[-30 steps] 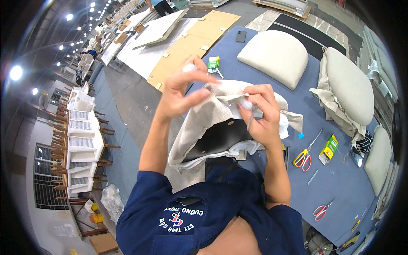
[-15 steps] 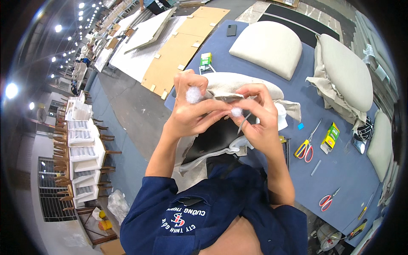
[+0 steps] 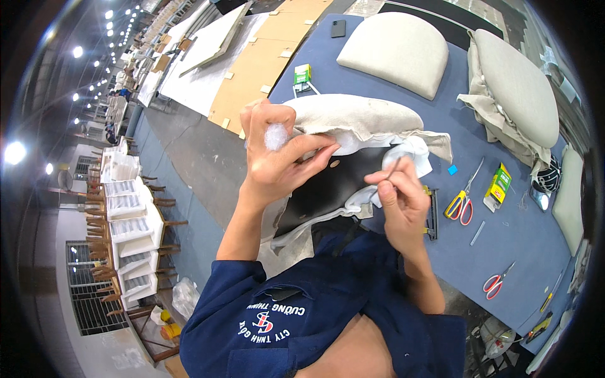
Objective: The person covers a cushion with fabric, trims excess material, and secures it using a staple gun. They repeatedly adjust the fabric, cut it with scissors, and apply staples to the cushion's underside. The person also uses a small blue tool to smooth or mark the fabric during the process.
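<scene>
A seat cushion [image 3: 362, 115] in beige fabric is tipped up in front of me, its black underside [image 3: 328, 195] facing me. White padding shows between the loose fabric edge and that underside. My left hand [image 3: 274, 142] keeps a tuft of white fibre stuffing [image 3: 275, 136] in its curled fingers, while its thumb and forefinger pinch the fabric edge. My right hand [image 3: 403, 198] is closed round a thin metal rod-like tool [image 3: 392, 170], apart from the pinched edge and beside a bunched white cloth [image 3: 408, 154]. The tool's far end is hard to make out.
On the blue table [image 3: 479, 252] lie yellow-and-red scissors [image 3: 460, 205], red-handled scissors [image 3: 498, 283], a green-yellow box [image 3: 498, 187], another box [image 3: 302, 74] and a phone [image 3: 338, 28]. Finished-looking cushions [image 3: 394, 53] sit at the back and right. Chair frames [image 3: 129, 233] line the left.
My right hand has drawn away from the fabric edge, down and right, with the metal tool. The small tuft at its fingertips no longer shows. My left hand still pinches the edge.
</scene>
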The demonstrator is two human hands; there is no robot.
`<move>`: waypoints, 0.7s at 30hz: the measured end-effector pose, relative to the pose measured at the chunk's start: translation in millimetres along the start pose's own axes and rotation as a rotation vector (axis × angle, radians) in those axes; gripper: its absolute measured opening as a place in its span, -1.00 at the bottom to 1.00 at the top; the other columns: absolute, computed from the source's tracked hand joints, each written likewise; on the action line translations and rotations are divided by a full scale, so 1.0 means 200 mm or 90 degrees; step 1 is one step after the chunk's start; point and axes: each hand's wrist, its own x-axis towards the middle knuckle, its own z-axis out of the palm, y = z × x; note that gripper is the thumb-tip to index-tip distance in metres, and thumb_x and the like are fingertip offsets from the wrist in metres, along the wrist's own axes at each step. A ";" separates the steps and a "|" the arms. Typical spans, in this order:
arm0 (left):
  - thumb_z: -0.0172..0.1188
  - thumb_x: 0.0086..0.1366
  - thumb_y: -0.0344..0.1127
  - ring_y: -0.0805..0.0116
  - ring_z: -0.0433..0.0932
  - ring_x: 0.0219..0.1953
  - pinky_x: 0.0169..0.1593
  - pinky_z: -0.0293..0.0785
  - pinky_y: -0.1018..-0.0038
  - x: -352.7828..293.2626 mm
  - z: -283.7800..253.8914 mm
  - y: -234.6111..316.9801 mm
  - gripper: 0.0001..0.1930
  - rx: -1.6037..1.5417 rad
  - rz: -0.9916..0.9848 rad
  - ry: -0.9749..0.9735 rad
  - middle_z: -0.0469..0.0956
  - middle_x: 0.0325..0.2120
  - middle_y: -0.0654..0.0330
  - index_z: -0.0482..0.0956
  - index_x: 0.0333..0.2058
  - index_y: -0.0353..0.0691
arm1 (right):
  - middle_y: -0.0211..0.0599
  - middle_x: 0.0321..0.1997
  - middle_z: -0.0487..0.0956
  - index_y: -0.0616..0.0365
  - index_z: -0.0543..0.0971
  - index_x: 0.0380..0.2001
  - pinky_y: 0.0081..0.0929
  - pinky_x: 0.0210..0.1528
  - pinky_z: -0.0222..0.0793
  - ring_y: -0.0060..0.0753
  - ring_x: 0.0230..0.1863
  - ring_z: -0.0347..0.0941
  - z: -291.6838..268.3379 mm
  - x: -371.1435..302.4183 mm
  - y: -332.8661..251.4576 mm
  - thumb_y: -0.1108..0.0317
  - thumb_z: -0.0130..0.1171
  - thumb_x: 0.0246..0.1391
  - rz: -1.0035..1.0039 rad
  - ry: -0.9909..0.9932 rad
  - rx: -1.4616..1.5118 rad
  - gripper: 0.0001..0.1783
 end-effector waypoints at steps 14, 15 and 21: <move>0.61 -0.31 -0.40 0.25 0.29 -0.17 -0.16 0.27 0.36 -0.01 -0.04 -0.04 -0.69 0.023 -0.025 -0.019 0.25 -0.31 0.24 0.80 -0.45 -0.07 | 0.44 0.52 0.08 0.54 0.02 0.46 -0.24 0.03 0.47 0.27 0.52 0.12 -0.17 -0.05 -0.10 -0.30 0.59 -0.33 -0.023 -0.262 0.390 0.54; 0.60 -0.29 -0.38 0.25 0.29 -0.19 -0.16 0.24 0.36 -0.01 -0.03 -0.05 -0.69 0.011 -0.026 -0.004 0.27 -0.32 0.25 0.79 -0.44 -0.05 | 0.45 0.50 0.11 0.53 0.06 0.45 -0.25 0.03 0.47 0.26 0.51 0.14 -0.16 -0.04 -0.09 -0.28 0.59 -0.31 -0.025 -0.270 0.433 0.50; 0.59 -0.18 -0.36 0.24 0.41 -0.19 -0.09 0.33 0.32 0.03 0.10 -0.02 -0.73 -0.009 -0.013 0.000 0.45 -0.34 0.22 0.80 -0.39 -0.04 | 0.15 0.23 0.55 0.35 0.43 0.29 -0.30 -0.05 0.60 -0.08 0.03 0.65 -0.27 -0.04 -0.04 0.16 0.28 0.26 -0.093 -0.244 0.185 -0.34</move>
